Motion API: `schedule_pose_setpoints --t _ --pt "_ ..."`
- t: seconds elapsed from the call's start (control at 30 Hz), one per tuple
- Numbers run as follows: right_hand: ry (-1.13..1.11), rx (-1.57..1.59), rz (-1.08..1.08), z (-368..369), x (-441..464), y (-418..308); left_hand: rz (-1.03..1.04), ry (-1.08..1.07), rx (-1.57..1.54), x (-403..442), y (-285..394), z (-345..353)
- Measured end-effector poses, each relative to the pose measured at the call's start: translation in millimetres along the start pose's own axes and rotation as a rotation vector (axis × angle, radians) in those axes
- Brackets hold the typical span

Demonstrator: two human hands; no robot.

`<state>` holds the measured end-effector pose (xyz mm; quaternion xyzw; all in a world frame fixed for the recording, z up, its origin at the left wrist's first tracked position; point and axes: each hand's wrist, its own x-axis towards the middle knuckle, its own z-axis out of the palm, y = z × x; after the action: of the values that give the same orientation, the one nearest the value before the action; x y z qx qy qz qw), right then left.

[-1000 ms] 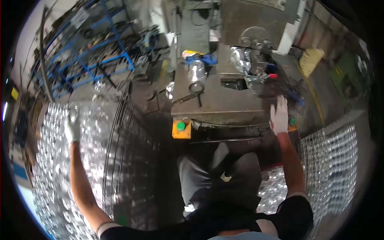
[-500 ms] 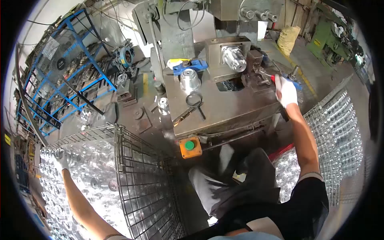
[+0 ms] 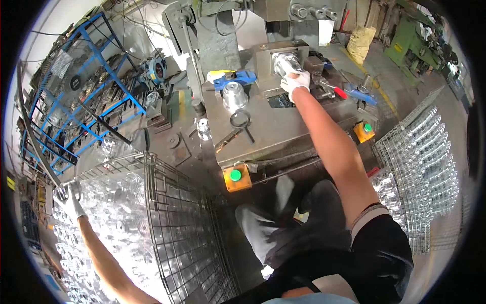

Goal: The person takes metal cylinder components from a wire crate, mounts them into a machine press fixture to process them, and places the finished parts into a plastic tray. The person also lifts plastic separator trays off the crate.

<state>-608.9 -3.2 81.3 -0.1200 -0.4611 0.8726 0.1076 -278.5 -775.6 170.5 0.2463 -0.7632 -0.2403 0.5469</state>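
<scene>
The right hand [image 3: 295,82] has its fingers around a metal part [image 3: 285,61] at the steel block [image 3: 264,62] on the bench [image 3: 271,129]; a slack grip could drop it into the opening [image 3: 280,103] below (left hand [image 3: 71,196] by the wire cage [image 3: 148,177], hold unclear).

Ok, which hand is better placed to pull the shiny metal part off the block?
Probably the right hand: it is at the front end of the metal part. The left hand is well away, at the wire basket.
</scene>
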Motion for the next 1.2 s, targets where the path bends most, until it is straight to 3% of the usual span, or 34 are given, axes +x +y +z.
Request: schedule_pose_setpoints --t 0.07,0.17,0.2,0.3,0.37,0.4,0.47,0.5,0.53,0.57,0.6,0.63,0.67,0.73,0.8,0.83,0.87,0.9,0.93,0.97,1.07,1.1,1.2 --pt "0.034 0.29 0.013 -14.5 38.0 21.2 -0.154 -0.021 -0.222 -34.5 79.2 -2.6" --pt "-0.035 0.34 -0.037 -26.0 6.6 28.2 -0.254 -0.284 -0.591 -71.1 154.4 -9.7" --pt "-0.031 -0.092 -0.189 -15.2 -49.5 16.3 -0.212 -0.32 -0.674 -80.8 167.4 -7.0" --pt "0.058 -0.246 -0.145 -15.2 -157.5 -8.9 -0.087 -0.565 -0.808 -115.2 239.4 -9.6" --pt "-0.16 -0.377 -0.174 -54.7 -192.1 -6.0 -0.074 -0.666 -0.842 -133.6 267.7 -2.8" --pt "-0.171 -0.205 -0.178 -72.8 -211.3 -1.7 -0.082 -0.698 -0.827 -145.6 287.7 -2.1" --pt "-0.415 0.114 -0.273 -125.3 -230.9 7.0 -0.092 -0.881 -0.849 -168.7 316.0 -0.9" --pt "-0.463 0.125 -0.343 -150.9 -263.0 -13.8 -0.205 -0.947 -0.789 -177.7 323.3 4.0" --pt "-0.34 -0.18 -0.523 -189.6 -269.9 -9.2 -0.196 -0.984 -0.842 -201.2 342.4 6.1" --pt "-0.204 -0.281 -0.379 -230.9 -287.4 -17.8 -0.203 -1.178 -1.013 -210.6 336.7 15.2" --pt "-0.086 -0.36 -0.231 -264.0 -302.8 -25.6 -0.352 -1.073 -1.06 -223.8 314.6 27.8" --pt "0.103 -0.571 -0.042 -294.3 -319.5 -48.4 -0.427 -0.959 -0.995 -260.0 336.8 28.6" --pt "0.186 -0.565 -0.244 -350.9 -314.6 -18.9 -0.45 -1.148 -1.026 -282.2 336.3 34.0" --pt "0.4 -0.716 -0.225 -432.7 -336.0 -29.3 -0.499 -1.181 -1.0 -355.1 368.1 27.6" --pt "0.475 -0.325 -0.2 -518.9 -346.4 -21.7 -0.508 -1.177 -0.982 -425.0 404.8 21.5" --pt "0.599 -0.619 -0.195 -539.2 -352.6 -32.6 -0.473 -1.173 -0.983 -455.8 422.4 20.9" --pt "0.553 -0.341 -0.306 -569.3 -349.1 -28.0 -0.39 -1.166 -0.972 -485.2 437.2 20.3" --pt "0.589 -0.372 -0.233 -568.8 -353.3 -41.3 -0.193 -1.167 -0.915 -509.1 451.5 21.0" --pt "0.627 -0.409 -0.162 -562.0 -359.8 -66.9 0.532 -0.848 -0.276 -529.5 470.7 19.1" --pt "0.677 -0.467 -0.109 -555.9 -362.7 -81.9 0.442 -0.958 -0.216 -551.1 444.3 24.5" --pt "0.561 -0.434 -0.296 -566.6 -363.8 -90.9 0.213 -1.164 -0.541 -598.6 466.7 20.2" --pt "0.586 -0.741 -0.368 -580.0 -359.8 -87.3 0.172 -1.232 -0.583 -611.0 468.5 15.5" --pt "0.555 -0.811 -0.432 -551.3 -369.4 -114.6 0.109 -1.397 -0.599 -633.6 455.4 1.6"
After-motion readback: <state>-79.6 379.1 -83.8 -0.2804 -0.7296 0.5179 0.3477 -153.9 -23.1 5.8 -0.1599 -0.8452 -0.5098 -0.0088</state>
